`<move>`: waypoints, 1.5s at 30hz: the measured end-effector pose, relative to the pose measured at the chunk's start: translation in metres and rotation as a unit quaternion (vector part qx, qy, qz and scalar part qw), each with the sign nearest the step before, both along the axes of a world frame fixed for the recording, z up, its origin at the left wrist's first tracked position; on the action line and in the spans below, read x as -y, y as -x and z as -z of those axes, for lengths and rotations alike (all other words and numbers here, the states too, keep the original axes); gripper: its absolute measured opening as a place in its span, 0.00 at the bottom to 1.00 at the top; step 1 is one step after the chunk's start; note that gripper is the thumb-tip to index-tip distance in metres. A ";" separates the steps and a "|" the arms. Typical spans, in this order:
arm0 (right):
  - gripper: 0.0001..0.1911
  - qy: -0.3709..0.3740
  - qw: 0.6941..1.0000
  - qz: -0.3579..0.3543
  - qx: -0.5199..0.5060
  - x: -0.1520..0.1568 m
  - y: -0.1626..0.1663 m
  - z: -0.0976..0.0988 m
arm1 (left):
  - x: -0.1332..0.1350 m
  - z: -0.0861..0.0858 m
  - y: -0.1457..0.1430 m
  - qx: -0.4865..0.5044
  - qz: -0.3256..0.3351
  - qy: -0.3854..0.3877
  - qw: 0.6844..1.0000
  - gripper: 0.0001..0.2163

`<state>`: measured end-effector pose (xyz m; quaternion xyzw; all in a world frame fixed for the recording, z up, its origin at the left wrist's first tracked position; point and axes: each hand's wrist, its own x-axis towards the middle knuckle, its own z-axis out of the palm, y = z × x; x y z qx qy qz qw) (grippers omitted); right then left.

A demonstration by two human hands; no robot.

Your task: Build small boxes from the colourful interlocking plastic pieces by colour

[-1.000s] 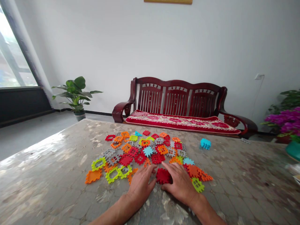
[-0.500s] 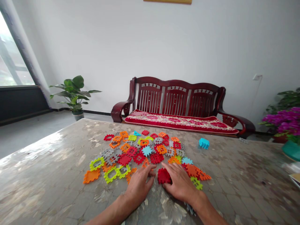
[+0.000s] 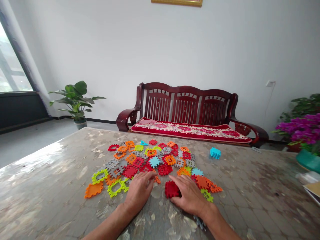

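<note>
A stack of red toothed building tiles rests on the table, with the thumb and fingers of my right hand round its right side. To the left, my left hand lies over the near edge of the loose tiles, fingers loosely bent and thumb apart, with nothing seen in it. Just beyond its fingertips is an orange triangular tile, partly covered. Yellow-green frame tiles lie beside the left hand. An orange square tile lies to the right of the right hand's fingers.
Interlocking tiles in red, grey, orange and green spread over the table, a light blue tile among them. A blue stack stands apart at the right. Grey tiles lie partly under my right forearm. Beyond is a wooden bench.
My left hand has shifted left, away from the red stack, towards the loose tiles. My right hand stays at the red stack. The whole view has turned slightly right.
</note>
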<state>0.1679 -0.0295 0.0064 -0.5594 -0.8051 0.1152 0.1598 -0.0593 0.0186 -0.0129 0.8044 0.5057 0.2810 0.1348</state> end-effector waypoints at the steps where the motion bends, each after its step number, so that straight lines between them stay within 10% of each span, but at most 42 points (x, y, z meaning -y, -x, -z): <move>1: 0.35 0.000 1.000 -0.001 -0.004 0.000 -0.001 0.000 | -0.001 0.000 0.000 -0.004 -0.002 -0.003 1.000 0.12; 11: 0.33 -0.058 0.993 0.041 -0.090 -0.002 -0.013 -0.009 | -0.011 0.001 0.012 -0.018 -0.022 -0.031 0.999 0.12; 24: 0.32 -0.119 0.926 0.315 -0.172 -0.039 -0.198 0.056 | -0.022 0.005 0.018 -0.053 -0.042 -0.011 0.998 0.11; 45: 0.22 -0.241 0.903 0.328 -0.135 -0.045 -0.174 0.059 | -0.023 0.004 0.018 -0.070 -0.021 -0.010 0.997 0.11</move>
